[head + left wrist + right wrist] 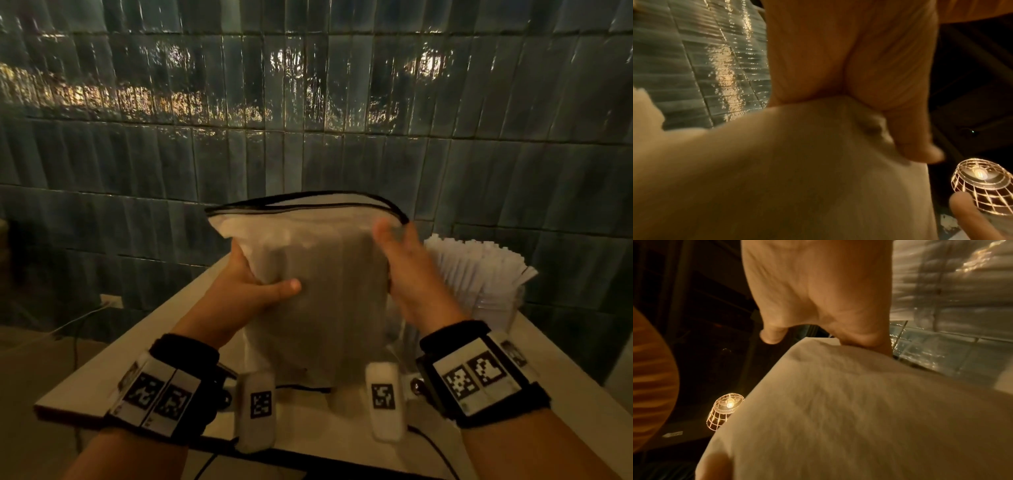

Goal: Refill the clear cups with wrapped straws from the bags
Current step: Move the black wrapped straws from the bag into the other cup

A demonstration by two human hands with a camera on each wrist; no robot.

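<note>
A large clear zip bag (pixel 318 274) packed with white wrapped straws stands upright above the table, its dark zip edge on top. My left hand (pixel 253 281) grips the bag's left side, thumb across the front. My right hand (pixel 397 253) holds the bag's upper right corner near the zip. Both wrist views are filled by the bag (pixel 797 170) (pixel 859 402) close up, with the left hand (pixel 890 113) and the right hand (pixel 828 313) on it. To the right stands a clear cup (pixel 496 305) full of wrapped straws (pixel 476 263).
The pale table (pixel 113 359) stands against a dark green tiled wall (pixel 308 102). Its left edge drops to the floor, where a white cable runs to a socket (pixel 111 301). A caged lamp (pixel 982 183) (pixel 725 408) hangs overhead.
</note>
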